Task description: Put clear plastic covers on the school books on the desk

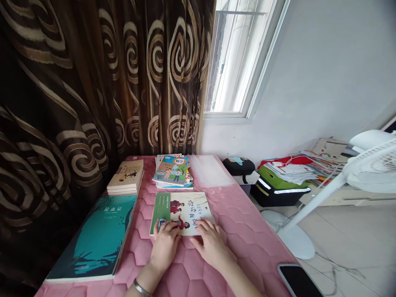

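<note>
A book with a green and cream cover (182, 206) lies flat in front of me on the pink quilted cover. My left hand (166, 241) rests on its lower left edge, fingers bent over the cover. On the lower right part of the same book lies my right hand (210, 239), its fingers spread and the thumb apart. Neither hand lifts the book. A large teal book (99, 235) is flat to the left of my left hand. Behind the green and cream book sits a stack of colourful textbooks (172, 170), and clear plastic sleeves (210, 171) lie beside that stack.
Several small beige books (126, 175) are stacked at the back left. A phone (298, 280) lies at the front right edge. Past the pink surface (241, 231) stand a white fan (321, 198) and a black and green bag (278, 185). Patterned curtains (139, 82) hang behind.
</note>
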`<state>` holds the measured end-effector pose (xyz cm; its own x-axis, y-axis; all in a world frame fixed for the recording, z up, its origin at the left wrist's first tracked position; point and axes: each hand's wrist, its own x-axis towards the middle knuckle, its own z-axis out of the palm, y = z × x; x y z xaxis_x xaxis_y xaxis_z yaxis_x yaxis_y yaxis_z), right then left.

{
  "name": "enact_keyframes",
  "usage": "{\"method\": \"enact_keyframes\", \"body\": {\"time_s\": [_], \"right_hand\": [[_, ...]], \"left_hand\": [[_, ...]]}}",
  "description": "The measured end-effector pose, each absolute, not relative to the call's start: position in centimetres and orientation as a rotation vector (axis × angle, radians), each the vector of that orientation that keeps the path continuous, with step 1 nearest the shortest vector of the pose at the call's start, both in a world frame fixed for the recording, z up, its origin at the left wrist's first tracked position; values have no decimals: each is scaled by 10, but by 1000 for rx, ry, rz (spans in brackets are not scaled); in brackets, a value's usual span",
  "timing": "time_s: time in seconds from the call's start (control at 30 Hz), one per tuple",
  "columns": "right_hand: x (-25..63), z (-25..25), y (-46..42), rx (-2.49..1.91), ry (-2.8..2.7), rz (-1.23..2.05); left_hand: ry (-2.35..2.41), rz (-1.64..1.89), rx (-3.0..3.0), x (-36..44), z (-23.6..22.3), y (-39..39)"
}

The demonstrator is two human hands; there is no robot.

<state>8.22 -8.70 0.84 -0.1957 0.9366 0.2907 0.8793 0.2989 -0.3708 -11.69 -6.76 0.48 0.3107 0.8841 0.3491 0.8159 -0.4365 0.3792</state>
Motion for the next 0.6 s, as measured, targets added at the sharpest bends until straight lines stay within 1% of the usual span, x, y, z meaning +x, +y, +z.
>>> {"method": "enact_keyframes", "body": {"time_s": [0.13,0.3,0.43,0.6], "right_hand": [[54,0,-75,-1582,-2104,196],[54,-5,-68,-1555,-2099,205],[75,-1,-71,-1569,-2097,190],[128,-6,-79,-1657,-2013,177]], "left_hand": [[1554,786,2399,-99,6,-62],[1546,799,2365,-104,5,-61],[1595,811,2380,-128,2,-61],[1778,784,2314,-178,-2,-59]]}}
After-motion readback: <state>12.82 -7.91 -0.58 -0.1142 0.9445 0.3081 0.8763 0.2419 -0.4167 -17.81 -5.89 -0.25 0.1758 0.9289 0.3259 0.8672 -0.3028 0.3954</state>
